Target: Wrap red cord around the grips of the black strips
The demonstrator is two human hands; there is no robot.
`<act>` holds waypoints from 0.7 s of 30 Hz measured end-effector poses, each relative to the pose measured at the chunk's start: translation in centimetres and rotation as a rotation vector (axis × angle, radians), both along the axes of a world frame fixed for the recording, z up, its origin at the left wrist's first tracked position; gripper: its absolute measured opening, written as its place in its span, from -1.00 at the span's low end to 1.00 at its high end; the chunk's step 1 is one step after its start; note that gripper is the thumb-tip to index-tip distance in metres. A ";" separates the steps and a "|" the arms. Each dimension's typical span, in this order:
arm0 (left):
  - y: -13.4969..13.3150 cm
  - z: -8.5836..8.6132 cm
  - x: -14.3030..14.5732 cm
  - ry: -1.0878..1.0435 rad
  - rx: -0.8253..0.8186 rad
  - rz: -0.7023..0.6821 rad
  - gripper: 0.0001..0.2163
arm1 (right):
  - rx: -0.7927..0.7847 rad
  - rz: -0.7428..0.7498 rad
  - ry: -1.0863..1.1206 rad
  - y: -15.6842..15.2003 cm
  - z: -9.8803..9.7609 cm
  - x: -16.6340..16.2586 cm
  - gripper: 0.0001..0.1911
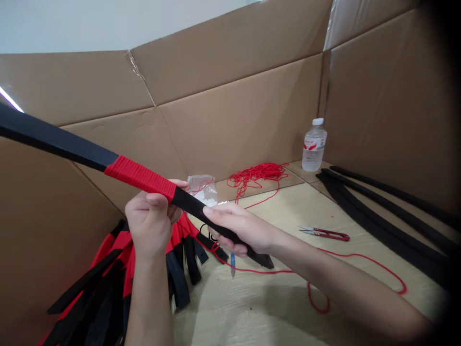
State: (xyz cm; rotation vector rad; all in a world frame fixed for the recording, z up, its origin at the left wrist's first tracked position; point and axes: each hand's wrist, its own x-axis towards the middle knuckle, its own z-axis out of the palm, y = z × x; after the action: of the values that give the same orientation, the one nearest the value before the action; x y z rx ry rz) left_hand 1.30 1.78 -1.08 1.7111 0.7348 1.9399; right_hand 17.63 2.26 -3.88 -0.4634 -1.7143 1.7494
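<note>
A long black stick (pixel 54 139) with a band of red cord wrapped round it (pixel 140 177) slants from the upper left down to the middle. My left hand (pixel 151 221) is closed round it just under the red wrap, thumb on the wrap's lower end. My right hand (pixel 241 230) grips the stick's lower black end, fingers curled over it. A red cord (pixel 360 259) trails from under my hands across the wooden table (pixel 273 307).
Finished red-and-black sticks (pixel 108 278) lie piled at the lower left. Red thread snips (pixel 324 233), a tangle of red cord (pixel 257 174), a clear plastic bag (pixel 203 188), a water bottle (pixel 314 145) and plain black sticks (pixel 389 221) sit on the table. Cardboard walls (pixel 237 105) surround it.
</note>
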 end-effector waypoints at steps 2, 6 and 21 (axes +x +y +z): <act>-0.1 0.1 0.0 0.006 0.002 -0.018 -0.51 | -0.116 0.143 0.043 0.3 -0.2 -0.1 -0.48; -0.3 0.2 0.0 -0.002 0.001 -0.058 -0.52 | -0.313 0.408 0.098 0.7 -0.5 -0.3 -0.55; -0.1 -0.6 -0.2 -0.006 -0.019 0.233 -0.54 | 0.202 -0.086 -0.153 -0.7 0.1 -0.4 -0.72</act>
State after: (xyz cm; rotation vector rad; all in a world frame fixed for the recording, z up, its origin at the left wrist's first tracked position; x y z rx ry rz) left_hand 1.07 1.71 -1.70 1.6701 0.9854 2.0813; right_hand 17.26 1.55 -3.80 -0.5841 -1.9255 1.4939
